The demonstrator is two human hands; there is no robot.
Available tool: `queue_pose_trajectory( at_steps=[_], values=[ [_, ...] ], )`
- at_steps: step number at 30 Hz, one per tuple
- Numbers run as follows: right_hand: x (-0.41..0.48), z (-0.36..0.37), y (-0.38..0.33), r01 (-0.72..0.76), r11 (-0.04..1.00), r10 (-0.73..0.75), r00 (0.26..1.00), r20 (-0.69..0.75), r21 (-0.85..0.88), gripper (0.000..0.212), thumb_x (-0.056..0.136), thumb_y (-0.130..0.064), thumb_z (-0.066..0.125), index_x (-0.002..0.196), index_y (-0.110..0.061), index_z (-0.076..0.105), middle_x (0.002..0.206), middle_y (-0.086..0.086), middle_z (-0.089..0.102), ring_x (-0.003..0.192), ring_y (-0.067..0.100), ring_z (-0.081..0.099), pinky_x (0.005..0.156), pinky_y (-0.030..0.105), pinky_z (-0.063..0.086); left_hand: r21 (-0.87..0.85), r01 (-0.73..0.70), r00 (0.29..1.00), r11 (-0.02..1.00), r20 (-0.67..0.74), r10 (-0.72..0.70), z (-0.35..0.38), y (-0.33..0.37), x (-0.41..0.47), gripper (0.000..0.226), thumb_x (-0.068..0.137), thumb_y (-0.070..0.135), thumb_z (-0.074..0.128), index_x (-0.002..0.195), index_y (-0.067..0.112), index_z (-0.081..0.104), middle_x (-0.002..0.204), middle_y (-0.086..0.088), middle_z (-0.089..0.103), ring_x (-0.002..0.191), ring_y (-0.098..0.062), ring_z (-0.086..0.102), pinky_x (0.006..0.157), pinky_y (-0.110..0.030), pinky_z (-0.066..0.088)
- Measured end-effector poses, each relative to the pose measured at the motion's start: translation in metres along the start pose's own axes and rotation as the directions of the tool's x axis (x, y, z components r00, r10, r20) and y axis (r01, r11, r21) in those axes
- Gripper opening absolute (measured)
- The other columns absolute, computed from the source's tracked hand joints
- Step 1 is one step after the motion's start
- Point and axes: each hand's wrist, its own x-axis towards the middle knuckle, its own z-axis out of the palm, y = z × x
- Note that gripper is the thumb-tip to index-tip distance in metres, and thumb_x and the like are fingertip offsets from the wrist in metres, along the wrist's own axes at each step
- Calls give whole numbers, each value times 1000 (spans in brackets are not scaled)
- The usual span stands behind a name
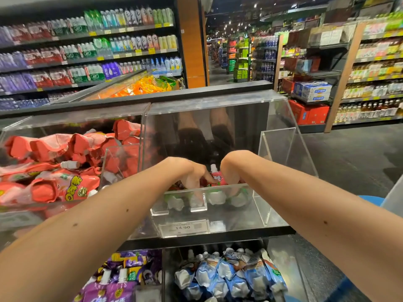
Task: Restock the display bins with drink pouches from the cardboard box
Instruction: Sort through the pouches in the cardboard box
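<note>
Both my hands reach down into a clear acrylic display bin (281,149) at the centre. My left hand (194,173) has its fingers pointing down onto red-and-green drink pouches (218,178) at the bin's bottom. My right hand (231,171) curls over the same pouches beside it, fingertips hidden behind the front wall. One pouch stands with its white cap up between the hands. Whether either hand grips a pouch is unclear. The cardboard box is out of view.
The bin on the left (72,118) is full of pink-red pouches (56,182). Lower bins hold purple pouches (122,280) and blue-white pouches (231,277). A price tag (183,227) reads 14.90. Bottle shelves stand behind, and an aisle floor (349,158) lies to the right.
</note>
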Motion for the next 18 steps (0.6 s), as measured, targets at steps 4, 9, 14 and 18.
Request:
queue_pose_trajectory(
  at_steps=[4, 9, 14, 18],
  values=[
    [-5, 0, 0, 43, 996, -43, 999, 3, -75, 44, 96, -10, 59, 140, -9, 52, 136, 12, 52, 116, 29, 51, 101, 33, 41, -39, 21, 998, 999, -65, -24, -1, 0, -10, 72, 84, 31, 78, 146, 41, 43, 150, 2, 39, 133, -31, 42, 106, -44, 40],
    [-2, -7, -3, 116, 982, -156, 944, -289, -151, 34, 95, -12, 56, 129, -8, 58, 124, 14, 62, 111, 34, 60, 84, 38, 48, -218, 60, 876, 974, -457, -157, -10, 1, -54, 22, 93, 30, 65, 114, 28, 70, 104, 2, 67, 74, -13, 62, 63, -14, 49],
    [-51, 2, 4, 412, 910, -278, 691, -667, 47, 27, 95, -23, 51, 120, -17, 60, 116, 12, 66, 106, 37, 61, 85, 41, 52, -460, -132, 495, 878, -798, -344, 18, 10, -135, 7, 91, 28, 68, 87, 24, 72, 83, 6, 70, 77, -8, 66, 71, -26, 53],
    [-129, 74, 31, 639, 764, -221, 391, -894, 91, 20, 92, -27, 55, 103, -17, 68, 90, 0, 70, 86, 27, 63, 75, 40, 51, -431, -440, 300, 788, -898, -323, 63, 66, -173, 8, 85, 33, 72, 81, 27, 70, 73, 5, 68, 66, -11, 63, 65, -24, 52]
  ],
)
